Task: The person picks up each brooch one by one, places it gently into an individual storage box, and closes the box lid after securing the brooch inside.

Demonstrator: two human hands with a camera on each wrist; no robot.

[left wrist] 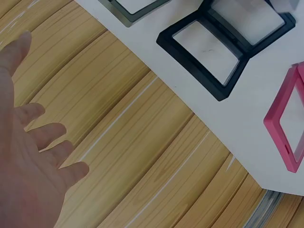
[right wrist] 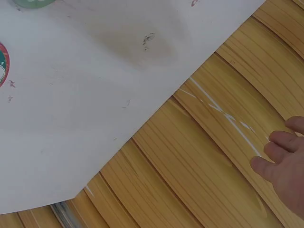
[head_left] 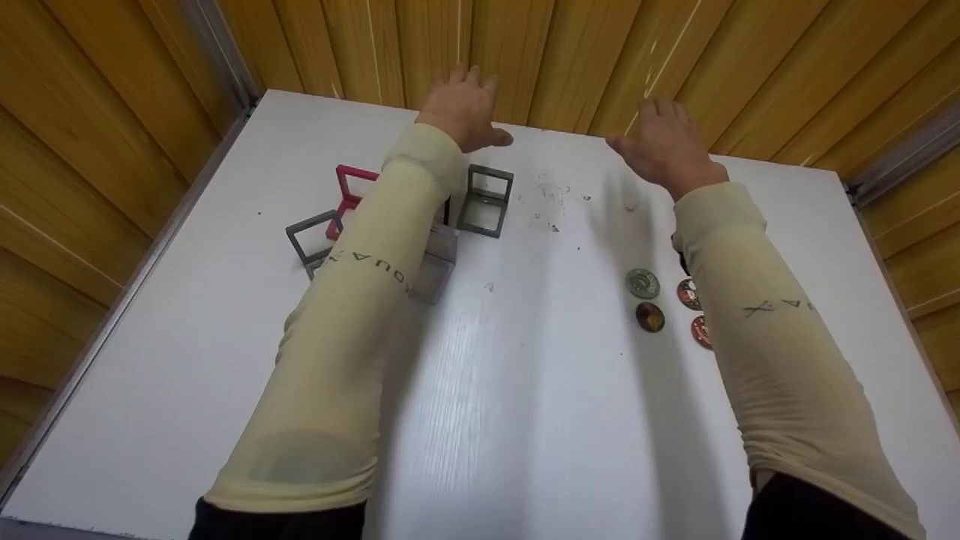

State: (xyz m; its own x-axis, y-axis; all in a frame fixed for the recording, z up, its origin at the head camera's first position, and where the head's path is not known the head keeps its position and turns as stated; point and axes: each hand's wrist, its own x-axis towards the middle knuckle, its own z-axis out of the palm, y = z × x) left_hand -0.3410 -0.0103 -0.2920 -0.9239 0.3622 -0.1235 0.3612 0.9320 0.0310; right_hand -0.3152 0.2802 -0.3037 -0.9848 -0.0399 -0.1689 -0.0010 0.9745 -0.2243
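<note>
Both hands are held out over the far edge of a white table, fingers spread and nothing in them. The left hand point(head_left: 463, 111) is above the back edge, nearest a grey-green folding display frame point(head_left: 484, 201) that stands opened. Below the left forearm lie a pink frame point(head_left: 346, 196) and a grey frame point(head_left: 313, 234), both partly covered by the sleeve. A black frame point(left wrist: 204, 52) shows in the left wrist view. The right hand point(head_left: 666, 146) hovers past several round badges, among them a green one point(head_left: 642, 283) and a dark brown one point(head_left: 650, 317).
Grey transparent boxes point(head_left: 436, 262) sit beside the left forearm. Two more badges, one red point(head_left: 702, 331), are partly hidden by the right sleeve. Wood-patterned panels point(head_left: 502, 52) rise behind the white table point(head_left: 525, 420), with metal posts at its far corners.
</note>
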